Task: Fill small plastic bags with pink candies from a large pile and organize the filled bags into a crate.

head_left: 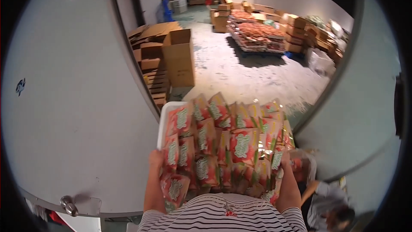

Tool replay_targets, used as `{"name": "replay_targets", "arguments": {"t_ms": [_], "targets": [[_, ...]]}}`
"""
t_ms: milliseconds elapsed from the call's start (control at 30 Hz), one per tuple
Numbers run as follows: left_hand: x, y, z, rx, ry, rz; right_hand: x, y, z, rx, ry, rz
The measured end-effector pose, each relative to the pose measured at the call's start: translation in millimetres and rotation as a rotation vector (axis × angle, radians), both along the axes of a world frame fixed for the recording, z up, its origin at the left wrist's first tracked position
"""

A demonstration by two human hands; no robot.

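Observation:
In front of my body I carry a white plastic tray (pixel 162 132) heaped with red plastic packets (pixel 244 146) with green and white print. Its left side is gripped by my left hand (pixel 156 159), whose fingers are mostly hidden beneath the rim. On the opposite side my right hand (pixel 286 160) grips the tray's edge, partly covered by packets and slightly blurred. Both forearms are stretched forward from striped sleeves. The packets stand and lie in overlapping rows and rise above the rim.
A pale door (pixel 77 103) with a round knob (pixel 68 204) stands at my left, a wall (pixel 356 103) at my right. Through the doorway are a tall carton (pixel 178 58), stacked packets on a pallet (pixel 262 34) and more boxes (pixel 296 28). Another person (pixel 328 206) is low at my right.

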State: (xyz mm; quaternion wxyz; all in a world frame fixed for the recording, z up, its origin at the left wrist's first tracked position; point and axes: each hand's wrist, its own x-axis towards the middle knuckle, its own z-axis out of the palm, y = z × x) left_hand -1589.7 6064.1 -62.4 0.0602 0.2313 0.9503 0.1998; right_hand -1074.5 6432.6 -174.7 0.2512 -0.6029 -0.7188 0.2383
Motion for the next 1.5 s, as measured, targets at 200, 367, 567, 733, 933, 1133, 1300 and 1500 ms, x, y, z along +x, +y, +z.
{"name": "replay_targets", "arguments": {"t_ms": [200,367,567,733,933,1133,1300,1500], "targets": [[-39.1,168.6,8.0,-0.054,0.005,-0.036,-6.8,90.2,-14.9,-0.008,-0.051,-0.058],[-51.7,295.2,-1.6,-0.020,-0.024,-0.132,27.8,189.9,-68.6,-0.159,0.136,-0.254],[-61.5,456.1,-4.9,-0.030,-0.005,-0.180,7.1,327.8,-58.4,-0.495,0.633,-0.435],[-90.7,540.6,-17.0,-0.039,-0.040,-0.109,-35.7,445.2,6.1,-0.183,-0.187,-0.029],[-116.6,663.5,-6.2,-0.084,-0.033,-0.166,-44.7,548.7,-16.9,-0.094,-0.256,-0.059],[-196.9,831.4,-52.6,0.010,-0.124,-0.218,-79.5,662.4,-7.6,-0.233,0.128,-0.333],[-177.8,970.5,-9.9,-0.039,-0.035,-0.372,-96.5,709.9,54.9,-0.320,0.154,-0.530],[-161.9,1124.4,-37.2,-0.019,0.114,-0.574,-61.9,781.9,35.7,-0.370,-0.025,-0.587]]}}
